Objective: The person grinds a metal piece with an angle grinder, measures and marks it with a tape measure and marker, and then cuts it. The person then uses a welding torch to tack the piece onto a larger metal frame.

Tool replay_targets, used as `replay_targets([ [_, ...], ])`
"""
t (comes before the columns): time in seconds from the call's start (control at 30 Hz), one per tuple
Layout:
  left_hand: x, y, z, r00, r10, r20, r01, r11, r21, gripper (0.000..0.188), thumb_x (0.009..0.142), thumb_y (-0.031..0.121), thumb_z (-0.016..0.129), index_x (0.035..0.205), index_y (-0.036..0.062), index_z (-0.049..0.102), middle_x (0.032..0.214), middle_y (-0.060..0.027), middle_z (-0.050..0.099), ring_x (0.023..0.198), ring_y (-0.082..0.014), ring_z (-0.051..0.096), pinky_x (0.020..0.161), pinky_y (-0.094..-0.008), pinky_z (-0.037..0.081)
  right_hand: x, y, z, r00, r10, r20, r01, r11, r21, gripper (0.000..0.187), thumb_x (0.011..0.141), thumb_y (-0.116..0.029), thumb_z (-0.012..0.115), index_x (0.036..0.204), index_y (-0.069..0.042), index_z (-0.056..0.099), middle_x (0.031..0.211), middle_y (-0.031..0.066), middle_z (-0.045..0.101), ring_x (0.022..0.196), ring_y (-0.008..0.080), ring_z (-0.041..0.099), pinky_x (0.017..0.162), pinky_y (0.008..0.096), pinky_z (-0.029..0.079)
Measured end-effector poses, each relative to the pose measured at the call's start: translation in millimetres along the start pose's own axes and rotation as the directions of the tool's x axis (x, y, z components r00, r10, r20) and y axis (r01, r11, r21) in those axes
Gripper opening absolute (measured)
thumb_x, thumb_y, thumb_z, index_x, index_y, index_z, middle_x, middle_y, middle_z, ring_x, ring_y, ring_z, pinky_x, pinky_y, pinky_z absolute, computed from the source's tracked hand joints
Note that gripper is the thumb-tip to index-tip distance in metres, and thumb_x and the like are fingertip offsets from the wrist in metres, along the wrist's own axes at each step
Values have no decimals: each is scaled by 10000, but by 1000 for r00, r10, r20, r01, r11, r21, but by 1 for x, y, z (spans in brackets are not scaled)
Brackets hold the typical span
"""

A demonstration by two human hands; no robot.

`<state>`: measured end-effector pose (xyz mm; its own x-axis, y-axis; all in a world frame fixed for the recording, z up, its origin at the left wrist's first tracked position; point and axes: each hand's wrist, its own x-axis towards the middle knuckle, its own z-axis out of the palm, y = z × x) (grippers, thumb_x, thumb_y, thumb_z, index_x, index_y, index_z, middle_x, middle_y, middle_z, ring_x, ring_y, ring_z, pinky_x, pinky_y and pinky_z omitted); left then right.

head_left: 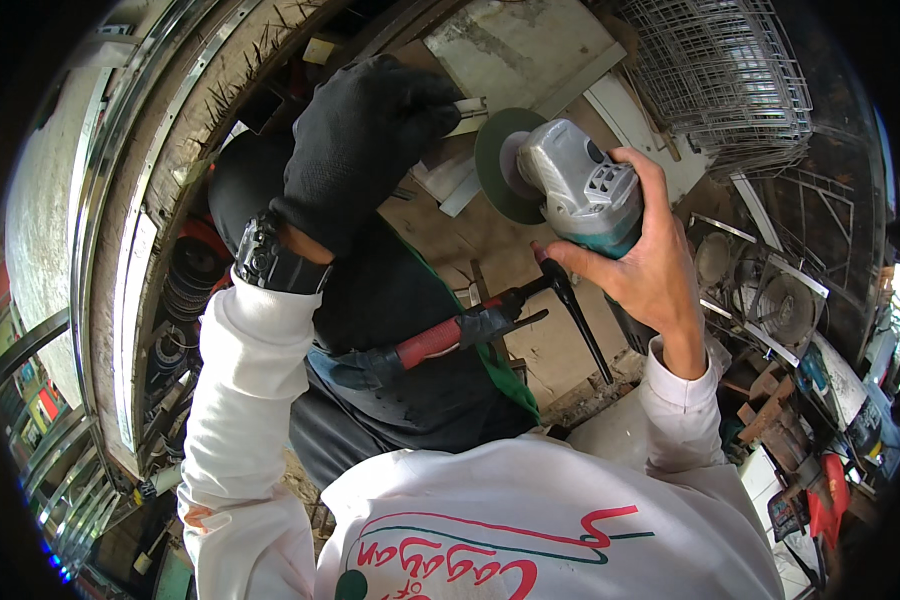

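My left hand (365, 140), in a black knit glove with a dark watch at the wrist, is closed. A short light metal piece (471, 106) sticks out from its fingertips. My bare right hand (645, 240) is wrapped around the body of an angle grinder (582, 180) with a grey head and teal housing. The grinder's green disc (506, 165) faces left, a little below and right of the metal piece, apart from it. Below the grinder, a welding torch (450, 335) with a red grip and a long black back cap lies across my dark-clad lap.
A wooden bench edge with metal strips (135, 250) curves along the left. Wire mesh racks (720, 80) are stacked at the far right. Round fan-like parts (785, 305) sit in a frame on the right, above scrap wood (770, 405) and a red tool (830, 495). Flat panels (520, 50) lie ahead.
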<state>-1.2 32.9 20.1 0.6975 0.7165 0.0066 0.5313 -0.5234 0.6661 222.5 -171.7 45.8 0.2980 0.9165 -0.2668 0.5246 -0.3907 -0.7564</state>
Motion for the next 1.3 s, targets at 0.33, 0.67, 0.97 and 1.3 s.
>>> replay_targets([
  [0.33, 2, -7, 3, 999, 35, -10, -35, 999, -2, 241, 907, 196, 811, 1094, 45, 820, 1009, -126, 765, 913, -280, 750, 833, -376, 567, 2, 1, 4, 1000, -13, -5, 13, 1000, -5, 1034, 709, -421, 1013, 1506, -103, 437, 1307, 225, 691, 1179, 357, 701, 1018, 454, 543],
  [0.67, 2, -7, 6, 1000, 18, -22, -19, 999, -39, 229, 890, 206, 807, 1065, 59, 821, 996, -125, 762, 914, -287, 750, 824, -396, 573, -3, 0, 3, 996, -84, 7, 84, 992, -91, 1000, 752, -408, 983, 1511, -124, 397, 1193, 257, 734, 1094, 448, 739, 944, 491, 585],
  [0.97, 2, -6, 5, 998, 42, -43, -43, 999, -24, 234, 875, 229, 807, 1086, 131, 833, 998, -99, 747, 950, -314, 735, 839, -428, 573, -11, 4, -2, 996, -90, 3, 90, 993, -72, 1009, 740, -404, 993, 1508, -112, 407, 1195, 253, 739, 1083, 417, 754, 931, 477, 595],
  [1.3, -13, -2, 10, 957, 286, -49, -257, 915, 311, 122, 846, 236, 817, 962, 201, 807, 1043, -9, 716, 1023, -282, 703, 856, -436, 575, -11, 23, -9, 992, -63, -112, 60, 998, -31, 996, 734, -411, 1001, 1483, -72, 438, 1254, 253, 723, 1137, 382, 742, 960, 468, 579],
])
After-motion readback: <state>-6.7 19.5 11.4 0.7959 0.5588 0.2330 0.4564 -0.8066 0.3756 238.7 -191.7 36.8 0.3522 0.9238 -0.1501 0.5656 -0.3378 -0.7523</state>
